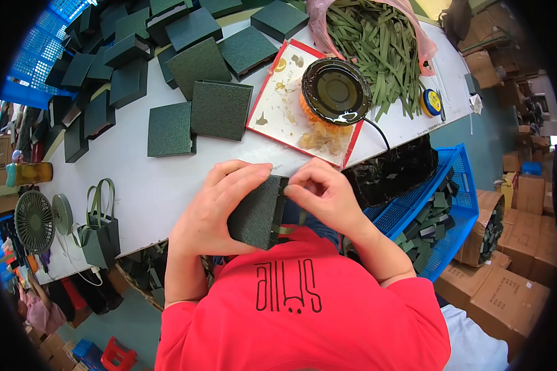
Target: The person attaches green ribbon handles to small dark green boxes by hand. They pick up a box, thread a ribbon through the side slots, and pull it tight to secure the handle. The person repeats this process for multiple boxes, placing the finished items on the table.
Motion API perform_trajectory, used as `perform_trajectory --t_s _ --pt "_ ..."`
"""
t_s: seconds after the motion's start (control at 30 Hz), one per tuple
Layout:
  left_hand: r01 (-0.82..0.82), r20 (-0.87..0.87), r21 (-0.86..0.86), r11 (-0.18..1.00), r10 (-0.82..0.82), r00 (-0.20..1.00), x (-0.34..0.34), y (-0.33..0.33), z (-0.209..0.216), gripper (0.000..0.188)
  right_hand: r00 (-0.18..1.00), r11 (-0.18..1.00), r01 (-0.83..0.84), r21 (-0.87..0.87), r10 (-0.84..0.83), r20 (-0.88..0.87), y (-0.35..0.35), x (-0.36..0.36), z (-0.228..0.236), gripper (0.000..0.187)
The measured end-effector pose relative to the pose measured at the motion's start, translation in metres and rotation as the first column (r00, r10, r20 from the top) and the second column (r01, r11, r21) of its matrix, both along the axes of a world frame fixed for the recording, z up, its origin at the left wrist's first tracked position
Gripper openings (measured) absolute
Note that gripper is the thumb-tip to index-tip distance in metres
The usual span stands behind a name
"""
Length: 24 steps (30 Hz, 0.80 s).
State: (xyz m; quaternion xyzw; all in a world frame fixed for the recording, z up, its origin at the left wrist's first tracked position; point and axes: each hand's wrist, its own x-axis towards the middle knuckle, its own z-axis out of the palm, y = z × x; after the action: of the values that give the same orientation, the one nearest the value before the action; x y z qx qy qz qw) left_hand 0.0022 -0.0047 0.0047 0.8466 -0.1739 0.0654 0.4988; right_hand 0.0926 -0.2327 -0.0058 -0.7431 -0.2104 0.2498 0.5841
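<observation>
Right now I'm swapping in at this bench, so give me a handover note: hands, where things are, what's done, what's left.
Left hand grips a dark green box at the table edge.
Right hand pinches at the box's side, where a green ribbon strip shows.
Done: flat green boxes lie on the white table.
Left: a bag of ribbon strips and a round pot on a red-edged tray wait ahead; more green pieces fill the blue crate on the right.

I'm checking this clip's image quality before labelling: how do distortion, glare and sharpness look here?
Head view: strong fisheye, with a black rim at the corners and the white table edge bending; glare on the round black lid over the glue pot; even overhead light, soft shadows; the left hand, right hand and dark green box are sharp, and things near the rim look squeezed.
</observation>
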Motion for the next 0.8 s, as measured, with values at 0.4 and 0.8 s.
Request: perform_trajectory --t_s 0.4,0.8 --pt "-0.026 0.004 0.078 0.997 0.026 1.000 -0.001 -0.003 0.000 0.096 0.990 0.992 0.119 0.047 -0.115 -0.079 -0.004 0.002 -0.008 0.022" --pt "-0.170 0.006 0.118 0.978 0.171 0.985 -0.010 0.011 0.000 0.097 0.688 0.557 0.453 0.696 -0.715 0.125 -0.072 0.024 0.013 0.016"
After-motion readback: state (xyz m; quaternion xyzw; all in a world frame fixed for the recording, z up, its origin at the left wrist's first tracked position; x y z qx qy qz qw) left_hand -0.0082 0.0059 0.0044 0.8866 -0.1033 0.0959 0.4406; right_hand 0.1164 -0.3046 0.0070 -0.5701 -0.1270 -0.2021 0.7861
